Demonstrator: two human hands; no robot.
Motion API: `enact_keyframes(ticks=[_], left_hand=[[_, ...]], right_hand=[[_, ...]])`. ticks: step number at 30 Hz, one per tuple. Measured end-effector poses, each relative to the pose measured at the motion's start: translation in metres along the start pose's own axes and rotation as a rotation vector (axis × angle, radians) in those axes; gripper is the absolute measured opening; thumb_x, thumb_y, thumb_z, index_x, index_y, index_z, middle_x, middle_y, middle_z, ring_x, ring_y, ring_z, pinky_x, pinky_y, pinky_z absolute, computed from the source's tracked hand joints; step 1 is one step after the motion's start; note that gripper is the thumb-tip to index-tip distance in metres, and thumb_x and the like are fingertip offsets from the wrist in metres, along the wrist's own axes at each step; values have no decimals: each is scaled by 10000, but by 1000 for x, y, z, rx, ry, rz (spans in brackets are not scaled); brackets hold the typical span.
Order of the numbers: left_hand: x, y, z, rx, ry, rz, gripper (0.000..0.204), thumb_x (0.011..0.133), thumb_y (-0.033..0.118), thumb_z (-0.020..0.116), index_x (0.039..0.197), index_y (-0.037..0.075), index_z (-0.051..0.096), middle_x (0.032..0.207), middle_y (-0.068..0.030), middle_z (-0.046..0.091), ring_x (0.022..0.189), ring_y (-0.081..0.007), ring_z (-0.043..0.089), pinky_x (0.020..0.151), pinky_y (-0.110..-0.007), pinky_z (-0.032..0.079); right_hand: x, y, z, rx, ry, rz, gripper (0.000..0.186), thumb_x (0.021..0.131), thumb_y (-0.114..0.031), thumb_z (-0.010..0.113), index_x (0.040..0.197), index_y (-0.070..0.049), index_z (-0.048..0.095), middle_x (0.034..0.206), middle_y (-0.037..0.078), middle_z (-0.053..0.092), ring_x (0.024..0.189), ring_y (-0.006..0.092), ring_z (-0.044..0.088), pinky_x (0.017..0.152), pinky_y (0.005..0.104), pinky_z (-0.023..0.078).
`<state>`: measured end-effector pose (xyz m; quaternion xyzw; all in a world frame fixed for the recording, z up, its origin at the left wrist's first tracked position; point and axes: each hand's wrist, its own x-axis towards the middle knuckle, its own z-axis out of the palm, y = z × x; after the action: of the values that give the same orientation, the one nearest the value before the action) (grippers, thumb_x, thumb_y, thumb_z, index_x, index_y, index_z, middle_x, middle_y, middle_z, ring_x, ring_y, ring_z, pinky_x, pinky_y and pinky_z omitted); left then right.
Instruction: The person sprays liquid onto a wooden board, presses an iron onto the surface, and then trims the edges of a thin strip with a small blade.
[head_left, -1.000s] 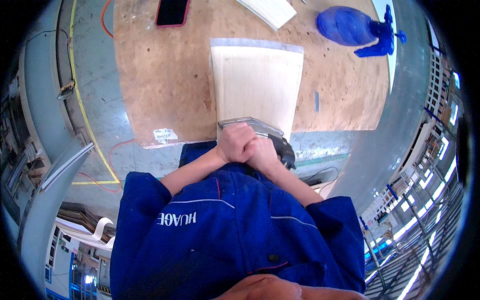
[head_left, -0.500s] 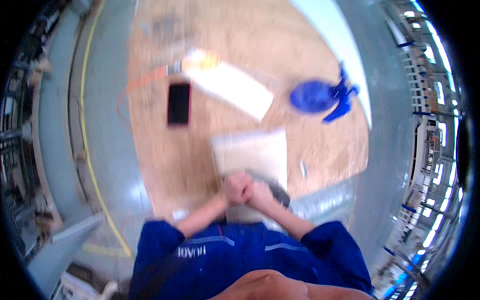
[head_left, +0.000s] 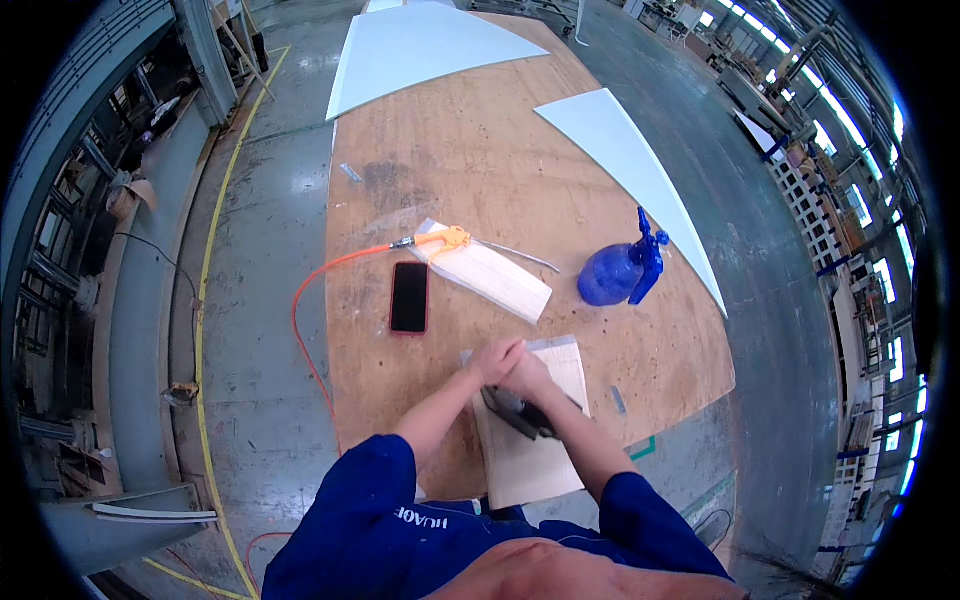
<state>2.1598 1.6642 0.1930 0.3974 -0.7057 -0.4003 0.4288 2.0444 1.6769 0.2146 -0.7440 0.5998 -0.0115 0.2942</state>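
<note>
A pale rectangular wooden board [head_left: 530,472] lies at the table's near edge, in front of my body, with a grey strip along its far end. On its surface rests a dark hand tool [head_left: 522,416] with a flat, iron-like body; its grip is covered by my hands. My right hand [head_left: 530,378] is closed over the tool near the board's far end. Pressed against it from the left, my left hand [head_left: 494,362] is closed too, its fingers overlapping the right ones. Both forearms stretch forward. Exactly how each set of fingers wraps the grip is partly hidden.
Beyond the board lie a second pale wooden piece [head_left: 495,280], an orange air blow gun [head_left: 440,238] with its hose [head_left: 310,300], and a phone [head_left: 409,298]. A blue spray bottle [head_left: 610,275] stands at right. White panels [head_left: 430,50] cover the table's far part.
My hands and the tool have moved forward along the board, from its middle to near its far end. The view has tilted up, showing more of the table's far side.
</note>
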Motion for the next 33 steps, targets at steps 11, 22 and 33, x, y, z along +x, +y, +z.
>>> enact_keyframes(ticks=[11,22,33], left_hand=[[-84,27,22,52,46,-15,281,846,254,430,737,2,491,751,-237,545,743,-413,532,632,-435,415],[-184,68,85,84,130,10,286,854,241,420,729,-11,468,674,-220,485,624,-359,499,593,-394,397],[-220,115,118,184,33,0,218,804,181,472,677,4,458,636,-197,467,637,-372,504,570,-425,395]], right_hand=[[-87,-27,20,-48,-56,48,348,703,-323,609,915,-48,607,895,203,635,869,361,609,766,429,493],[-199,2,61,18,-58,-148,385,714,-326,607,969,-38,580,889,217,628,857,374,604,753,445,489],[-259,25,92,67,132,-121,266,746,-279,531,742,-22,599,723,204,632,708,355,631,643,456,506]])
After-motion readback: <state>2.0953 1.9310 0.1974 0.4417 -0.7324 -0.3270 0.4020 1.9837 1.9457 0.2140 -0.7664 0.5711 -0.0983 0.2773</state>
